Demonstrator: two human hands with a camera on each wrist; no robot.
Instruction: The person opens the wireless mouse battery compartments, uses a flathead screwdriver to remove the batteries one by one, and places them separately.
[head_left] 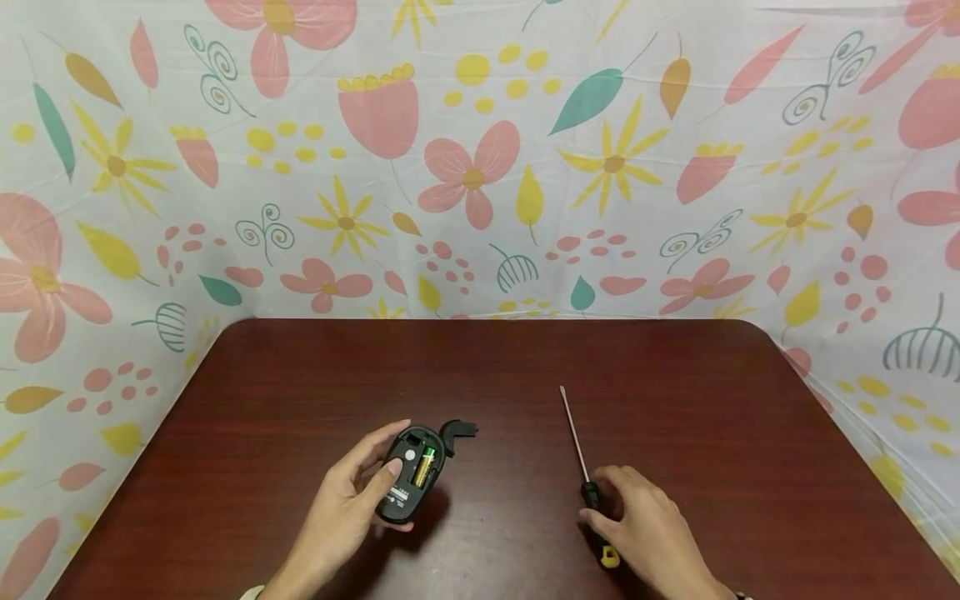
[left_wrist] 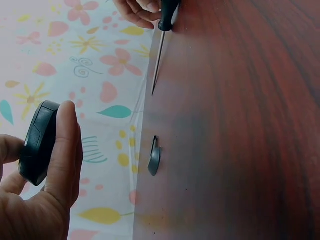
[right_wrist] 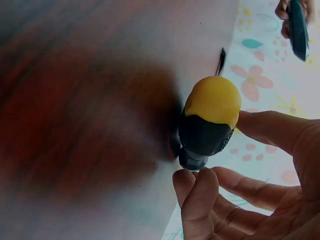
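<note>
My left hand point(head_left: 352, 492) grips a black computer mouse point(head_left: 397, 504), underside up, thumb on its underside and fingers behind it. A green and gold battery point(head_left: 424, 468) lies in its uncovered compartment. Beyond the mouse on the table is its curved black battery cover point(head_left: 457, 430), also visible in the left wrist view as a small cover point(left_wrist: 155, 159). Toward the right, a screwdriver point(head_left: 576, 437) lies tip away from me. Thumb and fingers of my right hand point(head_left: 645, 521) loosely pinch its black and yellow handle point(right_wrist: 212, 100); the right wrist view hides the shaft.
The dark reddish-brown table point(head_left: 480, 358) has rounded far corners. A white curtain point(head_left: 480, 167) printed with flowers and leaves hangs behind it and along both sides.
</note>
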